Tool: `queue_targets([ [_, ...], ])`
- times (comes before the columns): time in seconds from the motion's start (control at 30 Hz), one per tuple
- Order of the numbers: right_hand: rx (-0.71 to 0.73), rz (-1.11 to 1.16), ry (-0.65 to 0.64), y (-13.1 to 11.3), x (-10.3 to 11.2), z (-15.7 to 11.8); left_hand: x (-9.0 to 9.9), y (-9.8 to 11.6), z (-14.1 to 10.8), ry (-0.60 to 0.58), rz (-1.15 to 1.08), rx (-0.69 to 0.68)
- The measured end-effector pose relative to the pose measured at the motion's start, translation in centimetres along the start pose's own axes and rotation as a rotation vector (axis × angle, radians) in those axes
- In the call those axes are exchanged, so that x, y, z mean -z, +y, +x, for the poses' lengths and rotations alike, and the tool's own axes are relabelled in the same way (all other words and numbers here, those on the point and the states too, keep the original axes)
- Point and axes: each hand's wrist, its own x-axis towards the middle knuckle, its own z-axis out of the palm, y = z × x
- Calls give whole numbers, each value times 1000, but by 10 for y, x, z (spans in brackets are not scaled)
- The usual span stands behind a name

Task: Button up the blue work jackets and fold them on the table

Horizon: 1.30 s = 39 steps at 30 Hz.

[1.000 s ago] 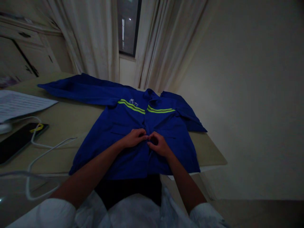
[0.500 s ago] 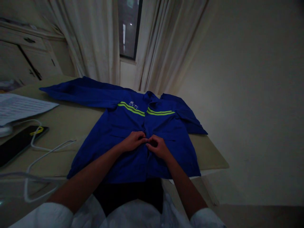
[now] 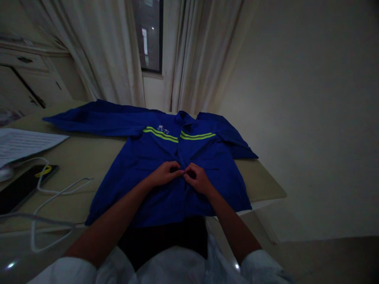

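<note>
A blue work jacket [image 3: 160, 154] with yellow-green stripes across the chest lies front side up, collar away from me and sleeves spread to both sides. My left hand [image 3: 166, 173] pinches the front opening near the middle, below the stripes. Close against it, my right hand [image 3: 197, 179] pinches the other side of the opening, and the fingertips of both hands meet there. Whatever small fastening lies between the fingertips is hidden.
Left of the jacket, a printed paper [image 3: 29, 144] lies on the table [image 3: 89, 157], with a dark phone [image 3: 23, 189] and a looped white cable [image 3: 63, 191] nearer me. Curtains [image 3: 109, 51] and a window [image 3: 148, 39] are behind; a wall [image 3: 314, 118] rises at the right.
The view has turned and tilted slightly. Both hands stay at the same part of the opening, the left thumb now stretched out more toward the right fingertips.
</note>
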Motion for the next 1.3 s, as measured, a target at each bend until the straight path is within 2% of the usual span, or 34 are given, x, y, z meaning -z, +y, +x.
queue_targets([
  [0.17, -6, -4, 15, -1, 0, 0, 4, 0, -1, -50, -14, -22],
  [0.33, -52, 28, -10, 2, 1, 2, -2, 3, -2, 90, 57, -66],
  [0.43, -70, 32, -19, 4, 1, 4, -5, 5, -2, 127, 86, -69],
  [0.63, -29, -31, -11, 7, -3, 4, -3, 6, -2, 78, 50, -72],
  [0.83, 53, -134, 17, 4, -6, 3, -4, 5, 0, 84, 73, -61],
  [1.1, 60, -127, -52, 3, -2, 3, -3, 4, 0, 94, 100, -66],
  [1.3, 26, -105, -28, -4, -2, 3, -3, 4, 1, 98, 64, -42],
])
